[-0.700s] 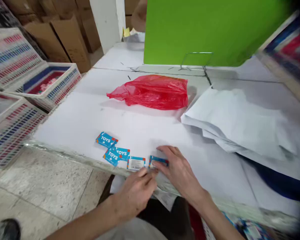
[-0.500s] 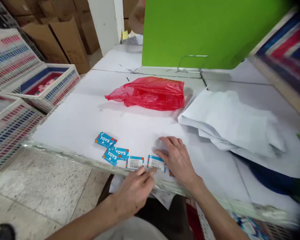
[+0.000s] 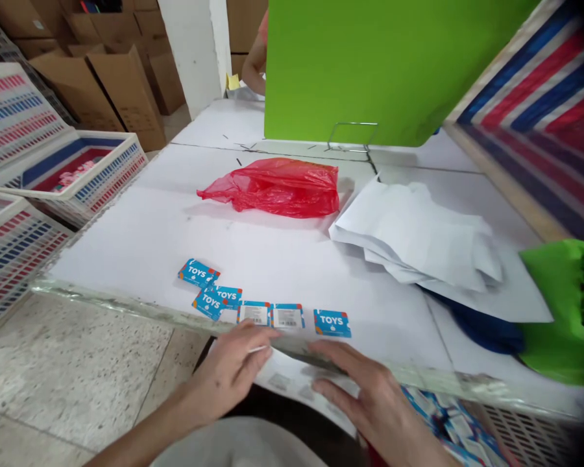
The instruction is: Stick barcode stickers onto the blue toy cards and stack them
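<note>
White-topped table (image 3: 141,240), glass-edged; green board (image 3: 370,65) upright at far side. Stack of white sheets (image 3: 418,237) at right; red plastic bag (image 3: 277,188) mid-table; patterned baskets (image 3: 73,172) off left.

Row of small blue "TOYS" cards (image 3: 253,310) along near edge: some face up, two showing barcode backs, rightmost card (image 3: 331,322) slightly apart.

Left hand (image 3: 233,370) at table edge just below row, fingers loosely curled, nothing visibly gripped. Right hand (image 3: 370,402) below edge, open, empty.

Judged step: laying out cards in a line, between placements. Next move likely calls for a light fingertip pinch on a thin, flat card.
</note>
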Action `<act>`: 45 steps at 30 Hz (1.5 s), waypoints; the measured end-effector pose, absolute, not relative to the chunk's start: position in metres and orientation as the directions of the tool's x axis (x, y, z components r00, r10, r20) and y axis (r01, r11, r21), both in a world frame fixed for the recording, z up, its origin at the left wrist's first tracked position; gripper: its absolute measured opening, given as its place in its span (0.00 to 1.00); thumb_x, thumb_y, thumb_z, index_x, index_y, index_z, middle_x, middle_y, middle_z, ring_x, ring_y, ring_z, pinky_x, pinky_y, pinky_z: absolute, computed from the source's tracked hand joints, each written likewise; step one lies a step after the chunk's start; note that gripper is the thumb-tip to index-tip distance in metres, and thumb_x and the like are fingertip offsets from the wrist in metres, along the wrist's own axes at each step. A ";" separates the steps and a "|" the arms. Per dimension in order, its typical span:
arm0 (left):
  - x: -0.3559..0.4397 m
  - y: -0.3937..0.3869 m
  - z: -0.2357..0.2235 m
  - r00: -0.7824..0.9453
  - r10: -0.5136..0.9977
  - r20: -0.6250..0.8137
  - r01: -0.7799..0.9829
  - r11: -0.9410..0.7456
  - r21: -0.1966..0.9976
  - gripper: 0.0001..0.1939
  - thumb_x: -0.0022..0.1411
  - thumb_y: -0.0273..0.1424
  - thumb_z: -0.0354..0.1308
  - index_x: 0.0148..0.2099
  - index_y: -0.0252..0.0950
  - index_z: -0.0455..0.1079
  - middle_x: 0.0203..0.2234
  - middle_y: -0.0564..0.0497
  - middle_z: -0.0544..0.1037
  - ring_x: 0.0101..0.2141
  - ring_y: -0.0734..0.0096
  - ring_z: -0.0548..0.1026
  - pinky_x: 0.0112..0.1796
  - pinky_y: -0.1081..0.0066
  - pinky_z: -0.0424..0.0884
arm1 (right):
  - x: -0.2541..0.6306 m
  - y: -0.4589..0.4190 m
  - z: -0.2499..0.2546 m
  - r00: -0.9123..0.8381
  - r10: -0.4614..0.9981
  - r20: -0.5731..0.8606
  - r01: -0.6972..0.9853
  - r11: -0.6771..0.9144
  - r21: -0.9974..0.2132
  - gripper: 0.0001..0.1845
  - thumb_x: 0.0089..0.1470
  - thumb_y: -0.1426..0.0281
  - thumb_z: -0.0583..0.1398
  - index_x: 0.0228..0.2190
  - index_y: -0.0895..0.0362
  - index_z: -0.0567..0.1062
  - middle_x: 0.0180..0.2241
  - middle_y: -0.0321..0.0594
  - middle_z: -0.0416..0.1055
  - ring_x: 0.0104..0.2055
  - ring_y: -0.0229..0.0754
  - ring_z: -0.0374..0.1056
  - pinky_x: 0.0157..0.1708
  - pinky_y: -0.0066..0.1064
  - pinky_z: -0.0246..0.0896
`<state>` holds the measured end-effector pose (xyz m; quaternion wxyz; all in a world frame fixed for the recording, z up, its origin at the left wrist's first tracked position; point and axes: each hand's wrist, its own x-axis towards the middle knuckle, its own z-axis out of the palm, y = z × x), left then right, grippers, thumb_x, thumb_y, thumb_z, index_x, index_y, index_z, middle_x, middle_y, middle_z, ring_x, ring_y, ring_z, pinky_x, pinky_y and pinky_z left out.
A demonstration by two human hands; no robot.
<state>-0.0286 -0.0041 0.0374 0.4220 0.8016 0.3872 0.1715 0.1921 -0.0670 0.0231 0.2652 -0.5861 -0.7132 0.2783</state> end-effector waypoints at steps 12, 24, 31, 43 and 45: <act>-0.017 -0.014 0.078 0.756 0.652 0.057 0.616 -0.737 0.278 0.09 0.62 0.25 0.45 0.39 0.34 0.67 0.37 0.46 0.74 0.44 0.58 0.66 0.48 0.55 0.59 | 0.169 -0.079 0.029 -0.136 0.988 -0.078 0.533 0.006 -0.846 0.12 0.56 0.66 0.51 0.27 0.56 0.72 0.24 0.33 0.70 0.27 0.36 0.66 0.31 0.24 0.62; 0.002 -0.008 0.068 0.678 0.677 -0.286 0.698 -0.472 0.539 0.12 0.60 0.23 0.46 0.26 0.34 0.65 0.24 0.53 0.71 0.30 0.70 0.69 0.33 0.73 0.62 | 0.152 -0.089 0.001 -0.004 0.908 0.419 0.598 0.338 -0.727 0.10 0.54 0.75 0.55 0.38 0.56 0.72 0.37 0.41 0.72 0.38 0.36 0.70 0.38 0.22 0.66; 0.005 -0.007 0.062 0.622 0.698 -0.353 0.751 -0.406 0.520 0.13 0.59 0.23 0.45 0.24 0.35 0.65 0.21 0.54 0.70 0.27 0.71 0.68 0.30 0.74 0.61 | 0.157 -0.097 -0.003 -0.038 0.881 0.472 0.607 0.395 -0.689 0.11 0.52 0.78 0.55 0.38 0.56 0.71 0.37 0.42 0.72 0.40 0.39 0.69 0.40 0.27 0.68; 0.011 -0.006 0.061 0.614 0.692 -0.380 0.761 -0.390 0.519 0.12 0.59 0.24 0.47 0.24 0.34 0.65 0.22 0.52 0.70 0.27 0.71 0.67 0.29 0.75 0.59 | 0.156 -0.097 -0.006 -0.025 0.892 0.451 0.576 0.381 -0.723 0.10 0.52 0.77 0.55 0.37 0.55 0.71 0.36 0.41 0.71 0.39 0.39 0.68 0.38 0.28 0.68; 0.009 -0.006 0.060 0.623 0.687 -0.374 0.751 -0.391 0.532 0.13 0.59 0.24 0.46 0.23 0.35 0.63 0.20 0.53 0.68 0.26 0.72 0.66 0.28 0.75 0.58 | 0.159 -0.099 -0.007 0.010 0.907 0.422 0.600 0.332 -0.728 0.13 0.52 0.76 0.56 0.41 0.55 0.69 0.38 0.42 0.71 0.41 0.39 0.68 0.40 0.28 0.68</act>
